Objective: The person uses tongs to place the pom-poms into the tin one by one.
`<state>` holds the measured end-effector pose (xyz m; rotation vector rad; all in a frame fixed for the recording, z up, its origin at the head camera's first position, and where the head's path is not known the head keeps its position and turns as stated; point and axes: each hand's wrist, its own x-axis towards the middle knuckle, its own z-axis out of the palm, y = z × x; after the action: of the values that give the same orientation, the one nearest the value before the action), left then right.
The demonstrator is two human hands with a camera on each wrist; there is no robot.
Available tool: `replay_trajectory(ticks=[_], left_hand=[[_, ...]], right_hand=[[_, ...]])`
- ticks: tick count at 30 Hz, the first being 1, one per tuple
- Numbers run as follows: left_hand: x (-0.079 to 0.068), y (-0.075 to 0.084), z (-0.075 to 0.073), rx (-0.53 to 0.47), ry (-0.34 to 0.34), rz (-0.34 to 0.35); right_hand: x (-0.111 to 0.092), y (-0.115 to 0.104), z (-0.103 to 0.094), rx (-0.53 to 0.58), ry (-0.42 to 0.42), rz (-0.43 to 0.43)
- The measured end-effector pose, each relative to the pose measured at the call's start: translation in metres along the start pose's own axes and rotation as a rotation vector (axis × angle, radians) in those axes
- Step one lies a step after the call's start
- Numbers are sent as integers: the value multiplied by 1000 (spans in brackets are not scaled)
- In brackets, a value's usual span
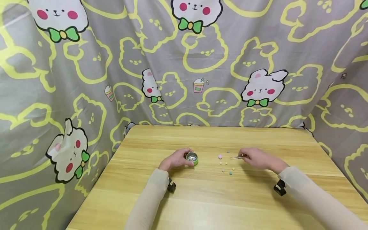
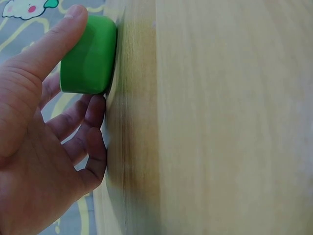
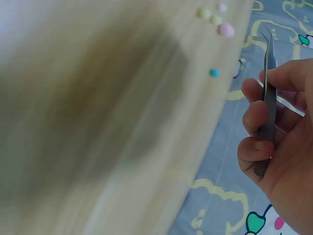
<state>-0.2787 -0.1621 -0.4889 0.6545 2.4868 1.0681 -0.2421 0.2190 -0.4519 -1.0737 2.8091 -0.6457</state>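
Observation:
My left hand (image 1: 177,158) grips a small round green tin (image 2: 93,58) standing on the table, thumb on one side and fingers on the other. A few pale beads (image 1: 192,159) lie inside it. My right hand (image 1: 258,158) holds slim metal tweezers (image 3: 270,54), its fingers curled round the shaft. The tweezer tips point left and stand slightly apart, with nothing seen between them. Between the hands lie several loose beads: a larger pink bead (image 1: 219,156), a teal bead (image 1: 228,151), another teal bead (image 1: 230,173), a small pink bead (image 1: 223,170) and pale yellow beads (image 1: 226,163).
Everything sits on a wooden table (image 1: 201,201). A grey curtain (image 1: 178,105) with yellow outlines and white cartoon animals hangs behind the table and at both sides. Black wrist cameras are strapped at each cuff, the left camera (image 1: 171,185) low beside the sleeve.

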Motion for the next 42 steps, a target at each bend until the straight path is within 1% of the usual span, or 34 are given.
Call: replay_trajectory(ticks=[5,12,23,31,36,42], left_hand=[[2,-1,-1,6,2,10],[4,-1,-1,11,-3,13],[3,-3,1,13,0,6],[1,-3,2,-5,9,11],[0,-3,3,-1,0,7],[1,-1,0,-3,2,-6]], right_hand=[[-8,7,9,-33,2,-5],[-15,9,14,-17,-26,28],[-13,11,20,-7,-54,28],[-16,10,26,-17,-26,-1],[-18,13,31,-27,-31,0],[-17,15,31,-12,-31,0]])
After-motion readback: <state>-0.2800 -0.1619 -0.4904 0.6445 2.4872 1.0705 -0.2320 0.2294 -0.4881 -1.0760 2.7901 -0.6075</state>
